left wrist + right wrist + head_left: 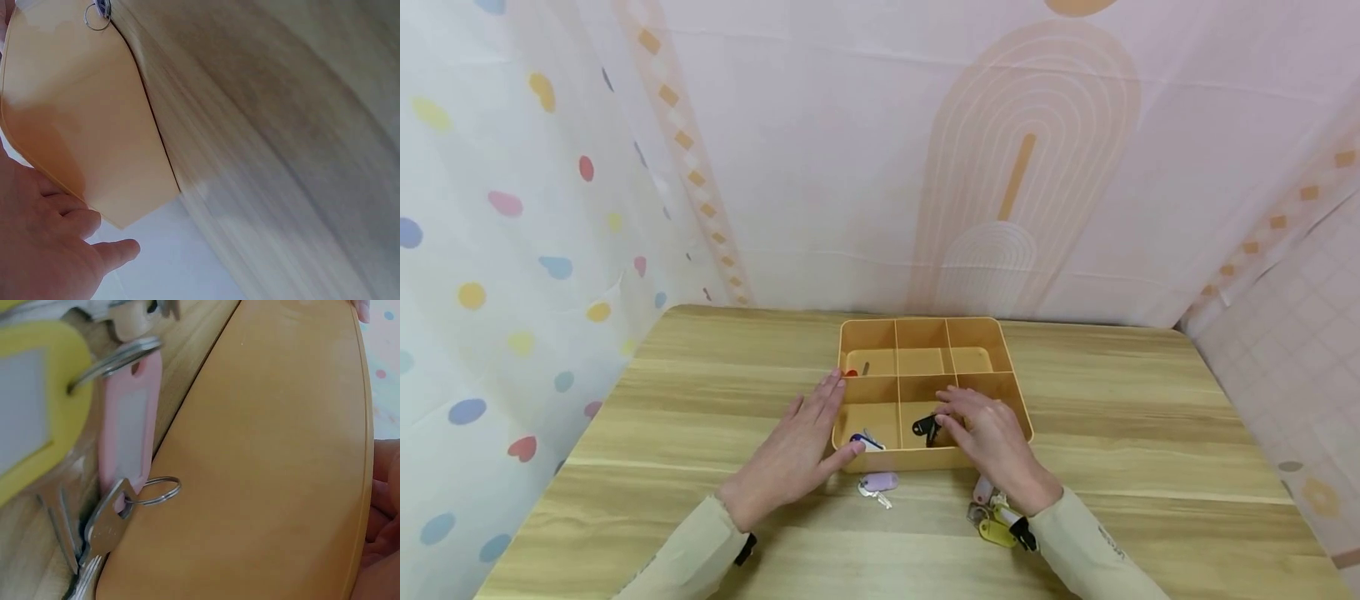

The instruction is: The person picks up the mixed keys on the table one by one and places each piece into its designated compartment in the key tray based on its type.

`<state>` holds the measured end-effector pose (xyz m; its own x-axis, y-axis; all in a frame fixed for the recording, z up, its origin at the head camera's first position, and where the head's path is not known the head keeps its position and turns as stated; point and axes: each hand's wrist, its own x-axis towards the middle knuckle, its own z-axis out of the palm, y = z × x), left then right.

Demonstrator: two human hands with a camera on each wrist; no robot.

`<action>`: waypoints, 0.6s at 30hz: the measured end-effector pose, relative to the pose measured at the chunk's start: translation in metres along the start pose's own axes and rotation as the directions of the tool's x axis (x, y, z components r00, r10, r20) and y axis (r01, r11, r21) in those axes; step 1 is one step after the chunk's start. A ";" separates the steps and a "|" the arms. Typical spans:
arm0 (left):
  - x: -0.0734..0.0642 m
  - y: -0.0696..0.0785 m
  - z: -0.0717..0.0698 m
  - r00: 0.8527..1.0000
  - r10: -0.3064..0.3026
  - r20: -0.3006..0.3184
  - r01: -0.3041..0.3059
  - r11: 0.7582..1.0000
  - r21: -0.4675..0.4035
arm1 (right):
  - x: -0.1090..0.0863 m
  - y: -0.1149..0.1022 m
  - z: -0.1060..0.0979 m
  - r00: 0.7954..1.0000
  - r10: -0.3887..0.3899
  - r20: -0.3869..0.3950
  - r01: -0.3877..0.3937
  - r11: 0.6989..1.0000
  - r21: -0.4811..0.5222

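Observation:
My left hand (pixel 801 442) rests against the left side of an orange divided box (pixel 868 461), fingers straight along the wall and thumb over the front rim. My right hand (pixel 992 433) reaches over the front right part of the box. Its thumb and index finger stand apart, close to a black key tag (pixel 925 427) in the front middle compartment; whether they touch is unclear. A blue-edged key tag (pixel 868 442) lies in the front left compartment. In the right wrist view, the box wall hides most of the right hand (pixel 387 506).
In front of the box, a lilac key tag (pixel 880 481) lies with its key. Yellow (pixel 996 533) and pink (pixel 131 425) key tags lie with keys below the right wrist. The back left compartment holds a small red item (pixel 852 373). Patterned cloth hangs behind the wooden table (pixel 737 375).

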<state>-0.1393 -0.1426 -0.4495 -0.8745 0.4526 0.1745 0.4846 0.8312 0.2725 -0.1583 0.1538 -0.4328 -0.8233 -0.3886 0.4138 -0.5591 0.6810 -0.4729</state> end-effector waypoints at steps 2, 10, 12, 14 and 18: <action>0.000 0.000 0.000 1.000 -0.003 0.008 0.003 1.000 -0.001 | 0.000 0.001 0.000 1.000 -0.024 0.004 0.024 1.000 -0.007; 0.002 -0.001 -0.001 1.000 -0.002 0.012 0.002 1.000 -0.010 | -0.007 -0.003 -0.006 0.998 -0.065 -0.021 0.065 0.998 0.010; 0.001 -0.001 -0.001 1.000 -0.002 0.016 0.002 1.000 -0.021 | -0.012 -0.008 -0.008 0.998 -0.058 -0.027 0.059 0.998 0.028; 0.001 -0.001 -0.002 1.000 0.000 0.020 0.001 0.999 -0.033 | -0.017 -0.012 -0.009 0.995 -0.081 -0.054 0.083 0.996 0.042; 0.000 -0.001 -0.001 1.000 0.003 0.025 -0.001 0.999 -0.050 | -0.028 -0.022 -0.009 0.976 -0.170 -0.135 0.182 0.980 0.079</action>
<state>-0.1397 -0.1441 -0.4485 -0.8735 0.4626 0.1517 0.4862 0.8135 0.3189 -0.1225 0.1553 -0.4269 -0.6951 -0.4114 0.5895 -0.7055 0.5481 -0.4493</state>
